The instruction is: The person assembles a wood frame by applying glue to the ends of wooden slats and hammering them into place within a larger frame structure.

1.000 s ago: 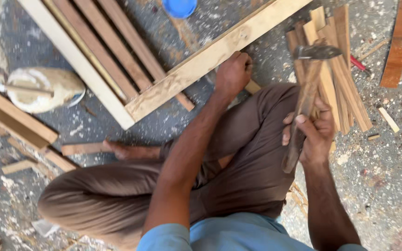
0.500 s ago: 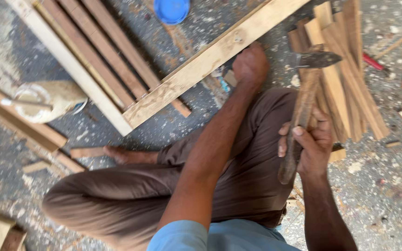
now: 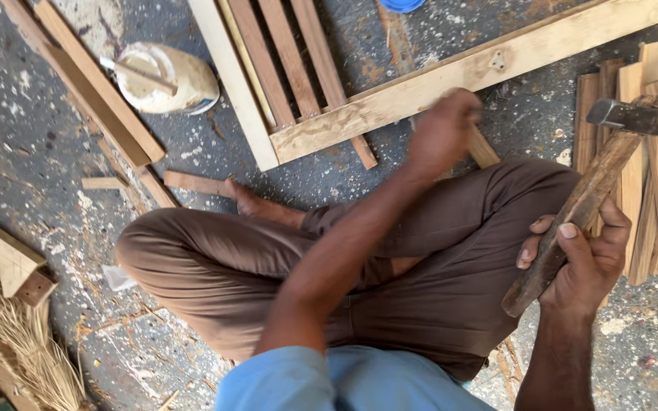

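I sit cross-legged on the floor in brown trousers. My right hand point(image 3: 582, 259) grips the wooden handle of a hammer point(image 3: 588, 190), whose dark metal head points up and to the right over a stack of slats. My left hand point(image 3: 442, 131) is blurred and reaches forward to the pale wooden frame point(image 3: 436, 85), its fingers curled at the frame's near rail beside a short strip of wood point(image 3: 483, 148). I cannot tell whether it holds anything.
A stack of thin wooden slats point(image 3: 653, 175) lies at the right. A cream-coloured pot with a stick point(image 3: 163, 78) stands at the upper left beside long battens point(image 3: 93, 95). Offcuts, sawdust and a straw broom point(image 3: 17, 342) lie on the grey floor.
The view has shifted, so the frame and pot sit further right. My left hand stays at the frame's rail. The hammer remains raised in my right hand.
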